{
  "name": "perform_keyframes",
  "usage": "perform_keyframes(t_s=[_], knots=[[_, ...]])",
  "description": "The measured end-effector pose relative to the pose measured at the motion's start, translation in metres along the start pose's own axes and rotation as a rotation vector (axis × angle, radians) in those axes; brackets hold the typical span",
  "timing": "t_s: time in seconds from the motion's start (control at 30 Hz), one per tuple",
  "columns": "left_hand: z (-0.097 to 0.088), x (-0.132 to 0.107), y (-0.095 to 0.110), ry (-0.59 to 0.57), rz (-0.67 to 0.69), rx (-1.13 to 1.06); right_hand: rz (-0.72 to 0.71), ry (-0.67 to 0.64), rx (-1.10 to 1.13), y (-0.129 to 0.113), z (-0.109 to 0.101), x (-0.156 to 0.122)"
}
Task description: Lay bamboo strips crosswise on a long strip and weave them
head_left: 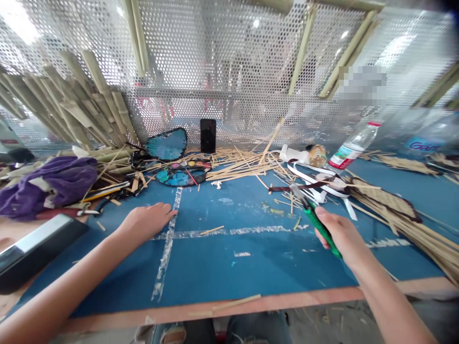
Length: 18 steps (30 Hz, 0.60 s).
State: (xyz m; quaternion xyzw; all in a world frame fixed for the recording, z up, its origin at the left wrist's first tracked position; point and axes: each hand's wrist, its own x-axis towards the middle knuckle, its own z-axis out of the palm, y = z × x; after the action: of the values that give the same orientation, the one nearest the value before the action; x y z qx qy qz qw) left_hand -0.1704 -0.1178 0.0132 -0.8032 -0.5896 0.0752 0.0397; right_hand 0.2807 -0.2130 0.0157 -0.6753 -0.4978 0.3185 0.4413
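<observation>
My left hand lies palm down on the blue table covering, beside a crossing of worn clear tape strips. Its fingers are stretched out and nothing is in them. My right hand is closed around a green utility knife, held over the table with its grey tip pointing forward and left. Just beyond that tip lie white and brown ribbons and loose thin bamboo strips. A short bamboo sliver rests on the tape between my hands.
A woven bamboo piece with long strips lies at right, near a plastic bottle. At left are a purple cloth, a dark box and bamboo sticks. A phone and paint palette stand by the perforated screen.
</observation>
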Motion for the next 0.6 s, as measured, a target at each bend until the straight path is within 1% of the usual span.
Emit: perform_keyframes(t_s=[0.07,0.17,0.2,0.23,0.33,0.43,0.47,0.53,0.6], knots=[[0.001,0.003,-0.001,-0.006,-0.022,-0.014,-0.003,0.037,0.025,0.006,0.001,-0.002],[0.001,0.006,-0.009,-0.003,-0.108,-0.036,-0.008,0.062,0.075,0.013,0.002,-0.004],[0.001,0.007,-0.012,0.001,-0.118,-0.038,-0.013,0.072,0.092,0.015,0.002,-0.005],[0.002,0.009,-0.014,0.006,-0.113,-0.039,-0.019,0.080,0.113,0.016,0.002,-0.006],[0.004,0.011,-0.016,0.052,-0.037,-0.037,-0.036,0.098,0.193,0.021,-0.001,-0.005],[-0.002,0.010,-0.016,0.111,-0.008,-0.041,-0.066,0.124,0.304,0.025,-0.004,-0.001],[-0.006,0.007,-0.016,0.118,0.001,-0.073,-0.075,0.155,0.356,0.027,-0.005,0.000],[-0.013,-0.004,-0.013,0.120,0.016,-0.213,-0.075,0.243,0.472,0.029,-0.007,0.003],[-0.016,-0.028,-0.008,0.129,0.014,-0.430,-0.049,0.312,0.567,0.031,-0.010,0.005]])
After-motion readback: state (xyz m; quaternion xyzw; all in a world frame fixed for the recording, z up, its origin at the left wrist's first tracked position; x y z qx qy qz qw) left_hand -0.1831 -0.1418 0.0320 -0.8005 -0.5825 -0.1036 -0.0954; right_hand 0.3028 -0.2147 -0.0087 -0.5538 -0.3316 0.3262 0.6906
